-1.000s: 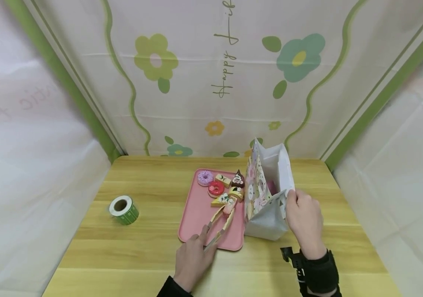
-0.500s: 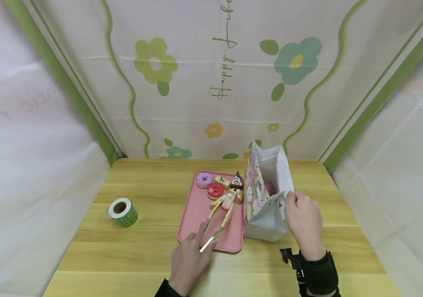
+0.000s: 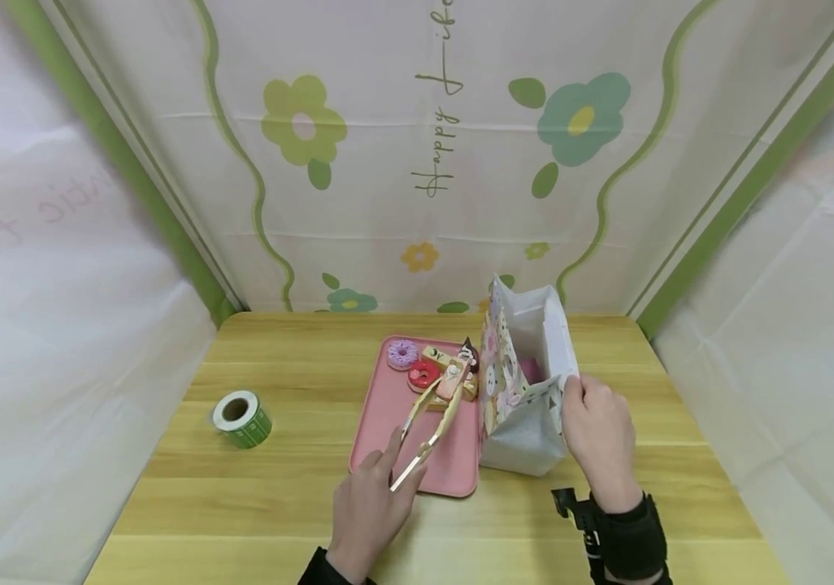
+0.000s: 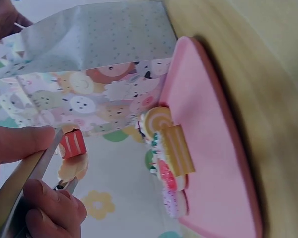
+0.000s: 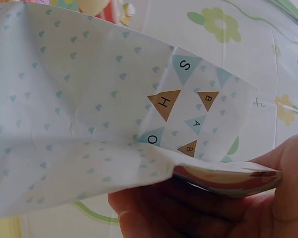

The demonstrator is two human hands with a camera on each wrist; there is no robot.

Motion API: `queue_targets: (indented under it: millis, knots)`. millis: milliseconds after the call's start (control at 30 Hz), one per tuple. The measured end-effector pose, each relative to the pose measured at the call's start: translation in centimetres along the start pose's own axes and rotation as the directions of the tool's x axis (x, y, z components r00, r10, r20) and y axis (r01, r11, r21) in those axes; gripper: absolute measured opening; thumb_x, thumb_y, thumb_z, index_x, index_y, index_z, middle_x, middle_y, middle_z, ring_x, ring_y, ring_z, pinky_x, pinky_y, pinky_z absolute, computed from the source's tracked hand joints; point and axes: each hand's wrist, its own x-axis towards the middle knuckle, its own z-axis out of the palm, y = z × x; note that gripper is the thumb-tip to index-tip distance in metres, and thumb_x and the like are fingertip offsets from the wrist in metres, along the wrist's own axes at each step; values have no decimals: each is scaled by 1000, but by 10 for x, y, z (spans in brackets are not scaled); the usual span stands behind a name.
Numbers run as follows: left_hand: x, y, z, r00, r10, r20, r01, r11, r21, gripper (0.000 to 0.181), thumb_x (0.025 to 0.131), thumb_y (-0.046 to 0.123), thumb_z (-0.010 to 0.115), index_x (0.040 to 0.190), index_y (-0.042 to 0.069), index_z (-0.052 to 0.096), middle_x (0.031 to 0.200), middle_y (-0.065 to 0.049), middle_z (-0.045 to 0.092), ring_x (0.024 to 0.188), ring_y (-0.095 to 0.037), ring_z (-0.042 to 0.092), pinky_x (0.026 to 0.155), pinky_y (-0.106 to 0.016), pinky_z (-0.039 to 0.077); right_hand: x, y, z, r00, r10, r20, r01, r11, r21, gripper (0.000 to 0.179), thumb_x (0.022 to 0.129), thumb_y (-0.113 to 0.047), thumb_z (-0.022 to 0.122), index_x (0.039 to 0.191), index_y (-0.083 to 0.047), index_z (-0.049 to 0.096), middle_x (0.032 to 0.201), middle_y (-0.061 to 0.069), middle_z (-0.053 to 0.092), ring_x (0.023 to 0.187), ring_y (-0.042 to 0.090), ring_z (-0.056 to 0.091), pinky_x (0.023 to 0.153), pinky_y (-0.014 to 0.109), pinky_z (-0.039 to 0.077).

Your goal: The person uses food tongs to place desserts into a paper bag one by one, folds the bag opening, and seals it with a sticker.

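My left hand (image 3: pixel 369 508) grips a pair of gold tongs (image 3: pixel 449 417). Pinched in their tips is a toy cake slice (image 4: pixel 75 144), pink on top with red layered sides, raised over the pink tray (image 3: pixel 380 431). On that tray lie a purple donut (image 3: pixel 402 353), a red donut (image 3: pixel 423 375) and several toy cakes, partly hidden behind the held slice. Beside the tray's right edge stands a paper bag (image 3: pixel 523 443) printed with animals, its mouth spread. My right hand (image 3: pixel 600 435) holds the bag's near right rim between thumb and fingers. Something pink (image 3: pixel 532 370) shows inside the bag.
A roll of green-edged labels (image 3: pixel 249 429) stands on the wooden table (image 3: pixel 278 496), left of the tray. White fabric walls with printed flowers (image 3: pixel 305 122) rise behind the table and on both sides.
The tongs have lifted the pink cake slice up from among the other cakes. My left hand has shifted slightly left and back. The right hand keeps its hold on the bag.
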Motion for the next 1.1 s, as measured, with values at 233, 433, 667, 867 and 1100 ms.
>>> queue_targets:
  millis: [233,433,667,867,1100]
  knots:
    - [9,5,-9,996,69,-53,-69,998,4,62,83,43,78,131,6,65,60,12,36,44,1,22,37,-17,19,-1,1,0,1000,-11,3,11,1000,-6,47,105,-27,34,63,-8,43,58,8,44,49,23,41,43,35,30]
    - [16,11,-15,992,100,-72,-100,995,3,62,82,43,79,131,6,65,62,11,36,45,1,20,40,-17,16,-1,1,2,1000,-6,1,6,1000,-4,47,105,-26,35,64,-7,46,60,9,46,49,24,42,43,35,31]
    - [28,21,-25,977,169,-133,-169,986,9,63,84,43,77,136,10,61,64,10,39,48,0,22,42,-18,15,0,0,1,1000,-7,-4,7,1000,-1,46,105,-26,36,65,-6,48,61,10,49,49,24,43,43,35,31]
    - [40,31,-35,961,219,-171,-221,975,7,62,86,43,75,138,12,60,66,9,40,49,1,19,43,-18,13,-1,-1,1,1000,-8,1,8,1000,10,46,105,-26,35,68,-5,52,62,10,50,49,23,43,42,35,32]
    - [54,43,-44,945,274,-180,-281,960,-14,61,88,42,73,137,8,59,67,4,51,49,0,20,45,-18,12,-1,-2,0,1000,-15,3,15,1000,12,47,105,-25,35,66,-5,51,58,9,48,46,22,43,41,34,32]
